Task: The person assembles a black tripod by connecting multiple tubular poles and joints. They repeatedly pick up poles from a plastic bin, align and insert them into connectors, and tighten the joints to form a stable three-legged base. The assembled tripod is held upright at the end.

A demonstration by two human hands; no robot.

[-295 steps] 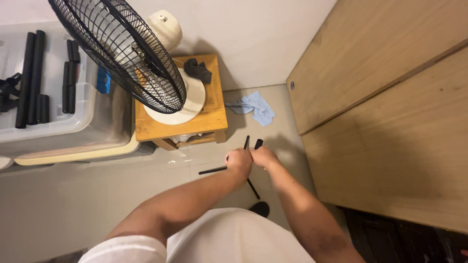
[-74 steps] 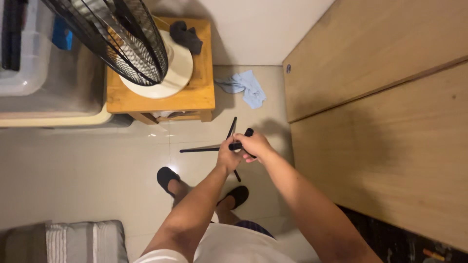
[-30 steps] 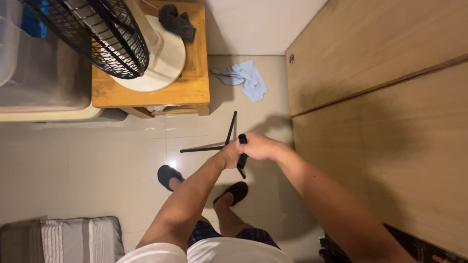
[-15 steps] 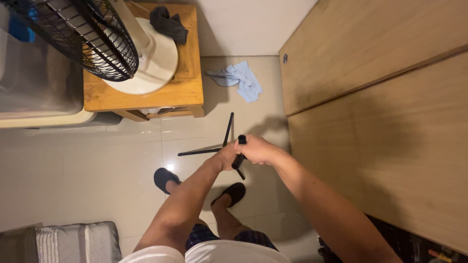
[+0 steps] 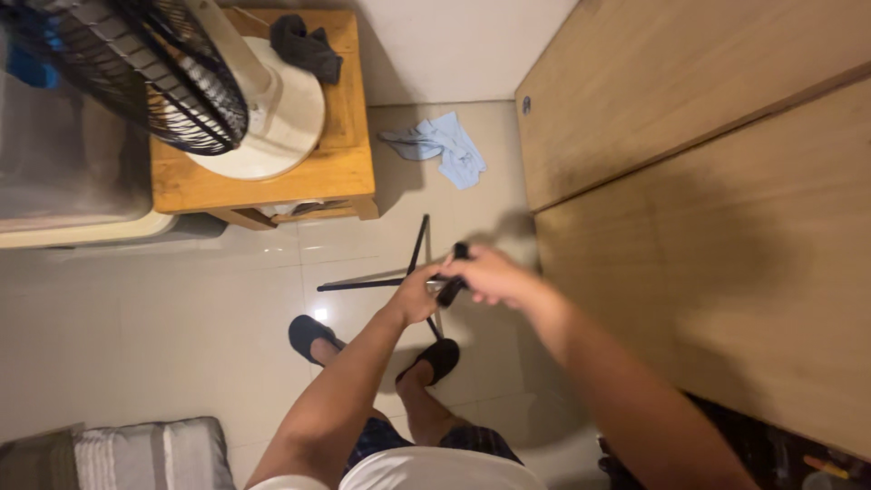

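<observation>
A black tripod stand (image 5: 381, 279) stands on the tiled floor in front of me, its thin legs spread out left and toward the wall. My left hand (image 5: 417, 295) grips the top of its pole from the left. My right hand (image 5: 485, 275) is closed around a short black handle (image 5: 453, 272) at the tripod's top, from the right. Both hands meet over the head of the stand. My two feet in black slippers (image 5: 308, 334) are below them.
A wooden stool (image 5: 272, 177) carries a white fan base (image 5: 272, 118), a black fan grille (image 5: 136, 73) and a dark cloth (image 5: 307, 45). A blue rag (image 5: 445, 145) lies on the floor by the wall. A wooden cabinet (image 5: 708, 200) fills the right. A striped cushion (image 5: 136, 454) is lower left.
My hands have stayed on the tripod's top, the right hand shifting slightly on the handle. My view has drifted a little to the right.
</observation>
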